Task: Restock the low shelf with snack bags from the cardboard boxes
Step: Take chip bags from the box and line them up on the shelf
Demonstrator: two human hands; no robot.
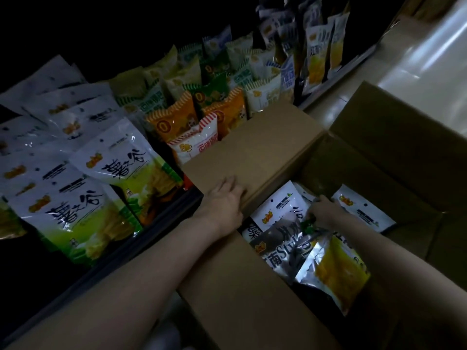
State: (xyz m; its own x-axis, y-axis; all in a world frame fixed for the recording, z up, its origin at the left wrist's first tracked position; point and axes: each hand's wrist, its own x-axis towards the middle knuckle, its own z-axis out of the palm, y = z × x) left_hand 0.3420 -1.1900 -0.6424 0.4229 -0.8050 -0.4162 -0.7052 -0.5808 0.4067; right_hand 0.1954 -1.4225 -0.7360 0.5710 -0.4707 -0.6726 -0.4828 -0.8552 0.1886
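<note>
Shelf (161,223) mostly stocked, front rows full. Box (252,152) holds several bags (278,210). Left hand (223,200) flat on flap, fingers relaxed. Right hand (326,210) among bags, grip unclear.

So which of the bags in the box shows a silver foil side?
The yellow bag at the near end of the cardboard box, just below the right hand; the other bags there show white or grey printed fronts.
</note>
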